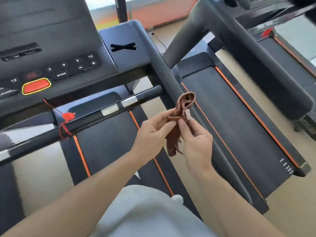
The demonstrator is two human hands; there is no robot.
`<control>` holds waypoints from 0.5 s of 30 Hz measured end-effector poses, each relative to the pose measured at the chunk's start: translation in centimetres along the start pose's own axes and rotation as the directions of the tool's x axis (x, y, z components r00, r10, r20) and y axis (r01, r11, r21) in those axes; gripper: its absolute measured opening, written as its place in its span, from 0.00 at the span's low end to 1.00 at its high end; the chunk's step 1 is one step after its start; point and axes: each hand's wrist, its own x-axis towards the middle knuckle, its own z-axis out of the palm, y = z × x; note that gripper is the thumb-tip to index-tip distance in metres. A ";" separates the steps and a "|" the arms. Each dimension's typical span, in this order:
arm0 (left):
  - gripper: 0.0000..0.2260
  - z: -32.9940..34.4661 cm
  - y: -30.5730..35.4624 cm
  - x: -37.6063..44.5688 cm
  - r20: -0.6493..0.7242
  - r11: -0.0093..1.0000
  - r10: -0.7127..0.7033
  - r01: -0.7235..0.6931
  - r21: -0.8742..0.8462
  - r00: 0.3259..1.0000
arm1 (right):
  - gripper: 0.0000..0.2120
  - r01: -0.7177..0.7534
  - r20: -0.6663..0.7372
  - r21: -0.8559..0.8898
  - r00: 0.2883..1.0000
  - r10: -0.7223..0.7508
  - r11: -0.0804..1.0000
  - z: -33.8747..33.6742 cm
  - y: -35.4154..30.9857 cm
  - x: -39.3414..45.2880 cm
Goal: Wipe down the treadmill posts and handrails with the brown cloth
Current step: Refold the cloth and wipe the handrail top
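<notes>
We see both hands up in front of the treadmill's right handrail (168, 77), each pinching the brown cloth (177, 122). Left hand (152, 134) holds the cloth's left edge between thumb and fingertips; right hand (196, 135) pinches it from the right, fingers curled. Cloth is bunched and hangs between the two hands (small pale tag (188, 115) sticks out near the top), its top fold overlapping the handrail in our view; we can't tell if it touches. Console (51, 65) sits upper left with a red stop button (36, 86). Crossbar (102, 111) runs below it, red safety cord (64, 132) wrapped round it, clip (68, 115) just above. Belt (106, 141) lies below the hands. A second treadmill (239, 117) stands to the right.
</notes>
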 end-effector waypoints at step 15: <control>0.11 10.3 -1.6 -9.0 -0.311 0.991 0.125 -0.105 0.082 0.942 | 0.03 -0.028 0.089 0.108 0.996 0.019 0.994 -13.4 0.4 -7.2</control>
